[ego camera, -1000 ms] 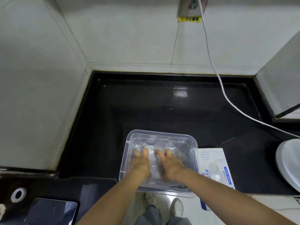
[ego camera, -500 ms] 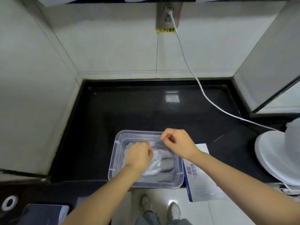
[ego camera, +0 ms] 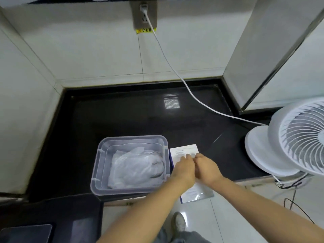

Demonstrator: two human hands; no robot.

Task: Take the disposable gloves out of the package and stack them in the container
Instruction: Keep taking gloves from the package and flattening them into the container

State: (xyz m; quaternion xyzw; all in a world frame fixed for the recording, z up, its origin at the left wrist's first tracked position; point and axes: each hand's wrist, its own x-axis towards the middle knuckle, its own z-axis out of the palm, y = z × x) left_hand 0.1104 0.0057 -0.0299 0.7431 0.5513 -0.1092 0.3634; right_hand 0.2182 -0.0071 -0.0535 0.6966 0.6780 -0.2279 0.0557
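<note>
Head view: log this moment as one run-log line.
stage: reaching into package | left hand: on glove package | right hand: on glove package | grip: unclear | clear container: holds disposable gloves

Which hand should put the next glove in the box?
Probably the left hand: both hands are at the package, but it sits next to the container; the right hand is farther away.
</note>
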